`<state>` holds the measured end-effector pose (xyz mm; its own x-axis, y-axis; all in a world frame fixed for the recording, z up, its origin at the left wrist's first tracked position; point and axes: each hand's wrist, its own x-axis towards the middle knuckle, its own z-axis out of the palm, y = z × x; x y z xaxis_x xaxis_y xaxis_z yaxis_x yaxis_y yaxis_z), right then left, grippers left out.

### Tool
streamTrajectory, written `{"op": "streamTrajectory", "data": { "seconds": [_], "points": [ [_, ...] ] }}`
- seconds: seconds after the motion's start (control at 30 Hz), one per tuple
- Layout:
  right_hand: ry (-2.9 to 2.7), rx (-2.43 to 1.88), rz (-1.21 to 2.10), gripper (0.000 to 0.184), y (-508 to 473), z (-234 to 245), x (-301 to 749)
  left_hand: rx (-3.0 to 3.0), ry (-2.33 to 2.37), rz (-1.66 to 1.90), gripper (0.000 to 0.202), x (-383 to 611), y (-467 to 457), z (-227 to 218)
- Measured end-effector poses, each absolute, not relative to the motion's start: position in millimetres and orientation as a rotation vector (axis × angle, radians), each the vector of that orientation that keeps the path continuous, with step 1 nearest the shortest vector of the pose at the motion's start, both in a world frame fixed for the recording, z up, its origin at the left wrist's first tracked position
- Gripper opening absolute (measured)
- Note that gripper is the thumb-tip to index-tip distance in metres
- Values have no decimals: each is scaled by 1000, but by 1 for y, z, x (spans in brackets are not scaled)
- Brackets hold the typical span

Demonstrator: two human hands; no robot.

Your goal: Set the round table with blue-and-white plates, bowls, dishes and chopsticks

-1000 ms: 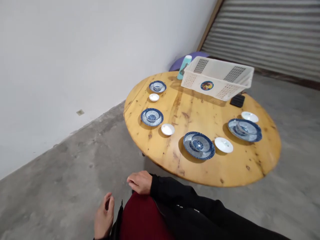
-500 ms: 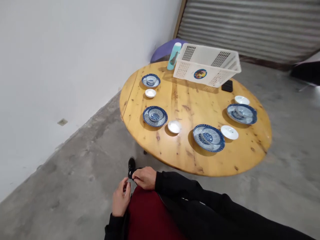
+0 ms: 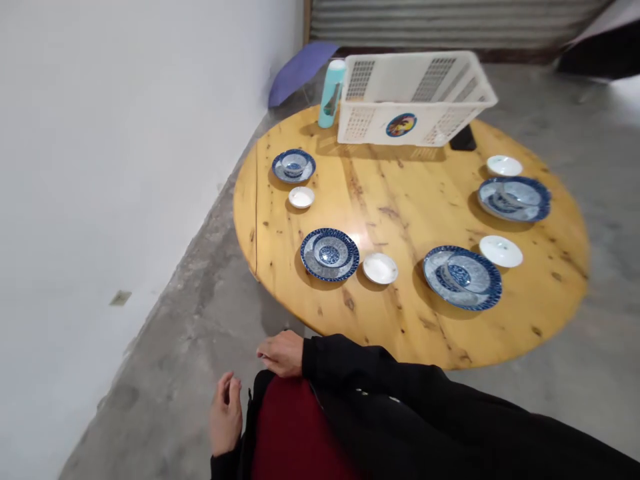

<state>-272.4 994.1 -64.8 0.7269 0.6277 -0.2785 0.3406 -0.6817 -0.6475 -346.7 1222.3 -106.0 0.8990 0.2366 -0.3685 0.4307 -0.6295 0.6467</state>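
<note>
My left hand [image 3: 226,415] hangs low in front of my body, its fingers loosely curved with a gap between thumb and forefinger, holding nothing. Beside it, at my waist, my right hand [image 3: 283,353] has its fingers curled in; nothing shows in it. Both hands are apart from the tableware. Nearest to them on the round wooden table [image 3: 415,213] is a blue-patterned plate [image 3: 320,267] with a small bowl [image 3: 330,252] in it. A small white dish [image 3: 381,268] sits to its right. Another patterned plate [image 3: 480,300] holds a bowl [image 3: 456,275], with a white dish [image 3: 501,251] beside it.
A white plastic basket [image 3: 375,127] stands at the table's back, between a turquoise bottle [image 3: 330,97] and a black phone-like object [image 3: 463,139]. More bowl-and-plate sets [image 3: 293,176] lie at left and right. A purple umbrella [image 3: 300,70] is behind; a white wall [image 3: 125,133] rises left.
My view has shifted, and the table now appears larger and closer. My hands have moved slightly farther apart. The dishes and basket keep their places on the table.
</note>
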Motion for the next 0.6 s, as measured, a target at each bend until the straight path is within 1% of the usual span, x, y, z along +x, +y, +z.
{"op": "streamTrajectory", "data": {
  "seconds": [0.13, 0.33, 0.47, 0.6],
  "points": [
    [-450, -2382, 525, 23, 968, -61, -254, 2242, 217, -515, 62, -268, 1197, -100],
    [15, -2360, 340, 20, 931, -57, -234, 2318, -213, -620, 62, -138, 1143, -87],
    [341, -2313, 219, 23, 925, -56, -213, 2179, -446, -698, 59, -59, 1103, -82],
    [539, -2235, 118, 26, 937, -57, -181, 2078, -558, -749, 59, 18, 1076, -73]
  ]
}}
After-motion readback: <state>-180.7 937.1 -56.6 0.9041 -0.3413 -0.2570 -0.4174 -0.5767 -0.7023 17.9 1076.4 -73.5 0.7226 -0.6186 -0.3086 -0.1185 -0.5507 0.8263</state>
